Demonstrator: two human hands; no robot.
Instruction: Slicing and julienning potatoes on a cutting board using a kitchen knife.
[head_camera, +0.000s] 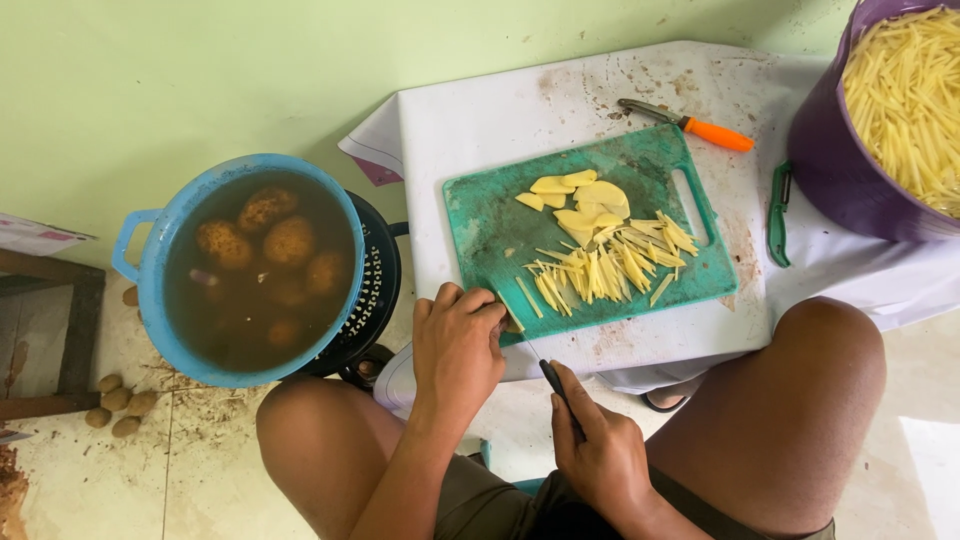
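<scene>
Potato strips (610, 265) on green cutting board (480, 230)

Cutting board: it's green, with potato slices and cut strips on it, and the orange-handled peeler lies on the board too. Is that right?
Not quite. The head view shows the orange-handled peeler lying off the cutting board, on the white table beyond its far edge. The rest holds: the board is green and carries potato slices and cut strips.

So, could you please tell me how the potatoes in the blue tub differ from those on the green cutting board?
The potatoes in the blue tub are whole, brown and sit under murky water. The potatoes on the green cutting board are pale yellow, cut into slices and thin sticks, and lie dry. Both are uncooked potato.
</scene>
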